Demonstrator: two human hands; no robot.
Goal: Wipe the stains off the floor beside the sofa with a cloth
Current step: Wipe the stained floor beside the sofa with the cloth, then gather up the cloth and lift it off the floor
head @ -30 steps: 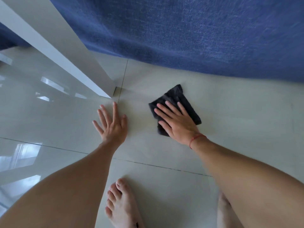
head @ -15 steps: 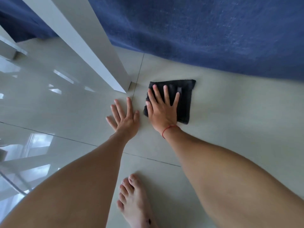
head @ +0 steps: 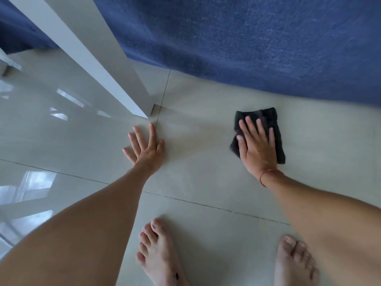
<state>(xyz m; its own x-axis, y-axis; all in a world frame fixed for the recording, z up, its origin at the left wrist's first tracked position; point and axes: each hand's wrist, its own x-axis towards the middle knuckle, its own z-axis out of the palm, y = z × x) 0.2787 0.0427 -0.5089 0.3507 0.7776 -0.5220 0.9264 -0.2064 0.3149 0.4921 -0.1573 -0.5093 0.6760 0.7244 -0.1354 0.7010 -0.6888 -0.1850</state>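
My right hand (head: 257, 147): flat, fingers spread, pressing the black cloth (head: 276, 129) onto the pale tiled floor (head: 206, 172), near the blue sofa (head: 247, 44); red string bracelet (head: 268, 174) at the wrist. My left hand (head: 145, 148): released, palm down, fingers splayed on bare tile, grasping nothing, just before the white table leg (head: 115, 79). 2 bare feet below, left foot (head: 158, 254) and right foot (head: 294, 263).

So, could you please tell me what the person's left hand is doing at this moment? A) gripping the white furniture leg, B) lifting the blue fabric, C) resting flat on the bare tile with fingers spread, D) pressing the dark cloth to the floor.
C: the left hand lies palm-down on the bare floor, fingers spread, while the right hand presses the dark cloth.
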